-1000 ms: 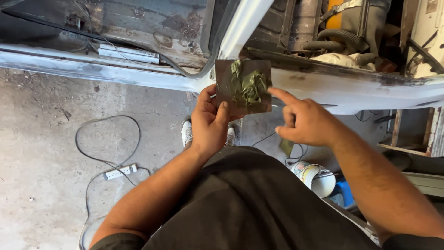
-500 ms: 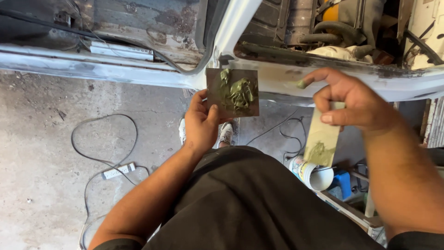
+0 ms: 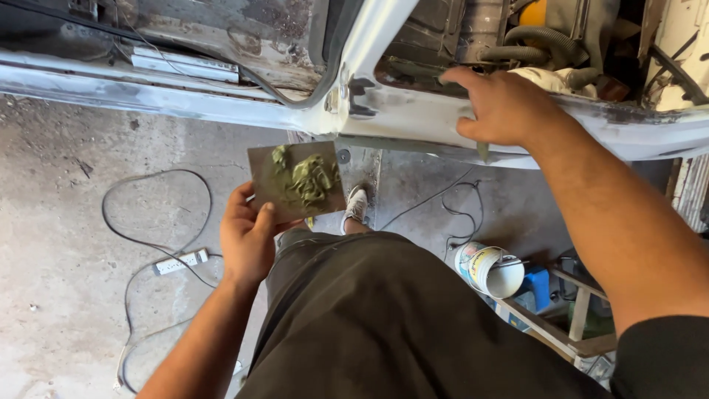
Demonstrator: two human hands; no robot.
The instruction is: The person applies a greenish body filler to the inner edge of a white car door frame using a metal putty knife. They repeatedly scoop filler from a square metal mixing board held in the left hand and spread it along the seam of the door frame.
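One square board [image 3: 295,181] carrying green putty [image 3: 309,183], left hand [image 3: 247,236] fingers grasping; right hand [image 3: 506,107] fingers clenched on a spreader [image 3: 484,151] against the car sill [image 3: 413,118].

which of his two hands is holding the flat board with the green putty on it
The left hand holds the board; the right hand is pressed against the car body.

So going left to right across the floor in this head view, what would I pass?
White power strip → left hand holding the square board of green filler → white shoe → white bucket → blue box.
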